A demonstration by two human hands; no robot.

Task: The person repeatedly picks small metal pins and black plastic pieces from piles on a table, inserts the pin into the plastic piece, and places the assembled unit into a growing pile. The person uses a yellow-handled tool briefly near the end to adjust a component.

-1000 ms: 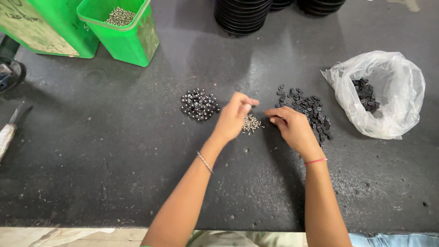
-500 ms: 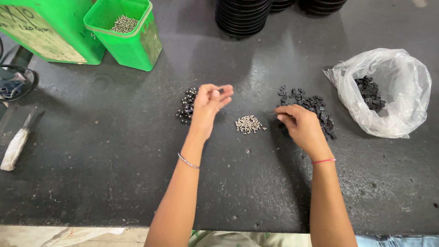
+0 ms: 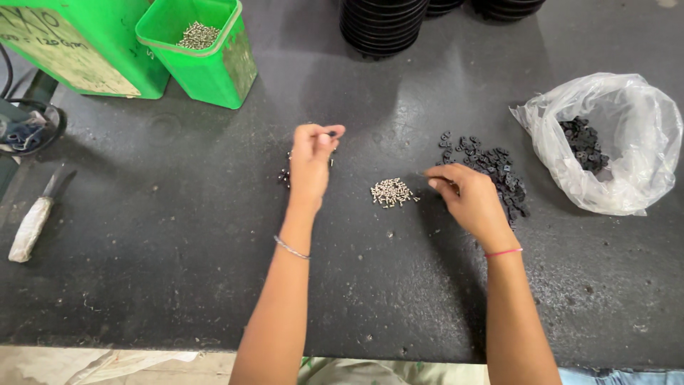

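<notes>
My left hand (image 3: 311,162) is raised over a pile of small dark assembled pieces (image 3: 284,176), which it mostly hides. Its thumb and fingertips pinch a small black part (image 3: 332,133). A small heap of silver screws (image 3: 390,192) lies between my hands. My right hand (image 3: 468,198) rests on the table between the screws and a loose pile of black parts (image 3: 496,165). Its fingertips are pinched together and point left; I cannot tell whether they hold anything.
A clear plastic bag (image 3: 627,117) with more black parts lies at the right. A green bin (image 3: 214,68) holding screws stands at the back left beside a larger green box (image 3: 85,57). Stacked black trays (image 3: 385,28) stand at the back. A knife (image 3: 32,221) lies at the left.
My hands were together over the screws; my left hand has since moved left and up over the dark pile. My right hand has stayed by the black parts.
</notes>
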